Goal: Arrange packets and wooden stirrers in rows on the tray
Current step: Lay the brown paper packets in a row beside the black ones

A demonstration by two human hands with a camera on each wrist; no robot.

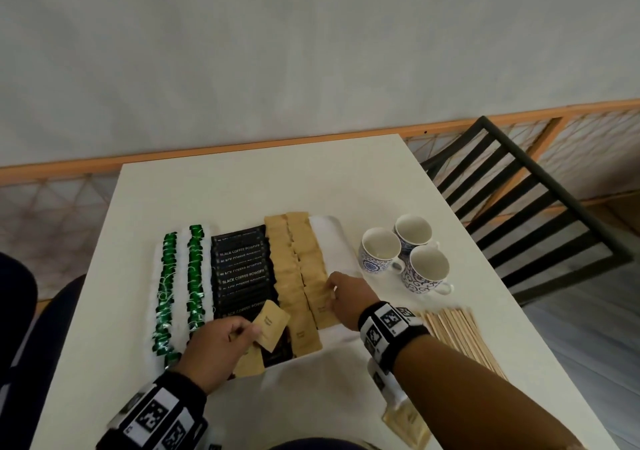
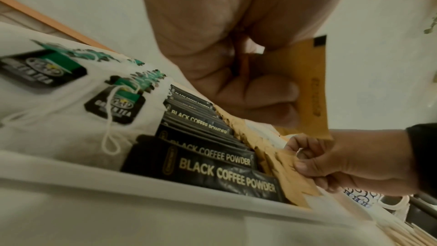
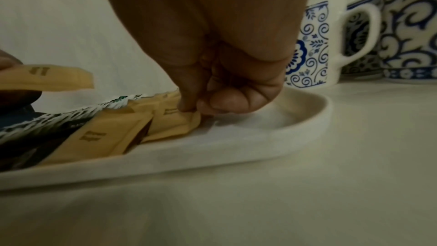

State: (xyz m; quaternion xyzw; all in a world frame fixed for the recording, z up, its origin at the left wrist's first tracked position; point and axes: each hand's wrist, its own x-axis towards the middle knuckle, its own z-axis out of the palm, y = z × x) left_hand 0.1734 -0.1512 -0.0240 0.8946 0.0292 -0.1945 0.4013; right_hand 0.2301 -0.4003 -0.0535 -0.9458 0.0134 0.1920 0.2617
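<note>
Pinching a flat tan paper sugar packet between thumb and curled fingers, the left hand holds it raised and tilted above the near end of the shallow white rectangular tray. More tan packets lie partly hidden beneath this hand; their number cannot be determined. The right hand has its fingers curled and pinches the right edge of a tan packet lying in the right-hand tan row; the fingertips press that edge near the tray floor. The print on the tan packets is too blurred to read.

On the tray, from left to right, lie two rows of white tea bags with green tags, one row of overlapping black coffee powder sachets, and two rows of tan packets. A bare white strip of tray lies right of these rows.

Just beyond the tray's right end, three blue-and-white patterned ceramic cups stand grouped on the white tabletop. A bundle of thin wooden stirrers lies on the tabletop beside the right wrist, partly covered by the forearm. A black slatted chair stands at the tabletop's right side.
</note>
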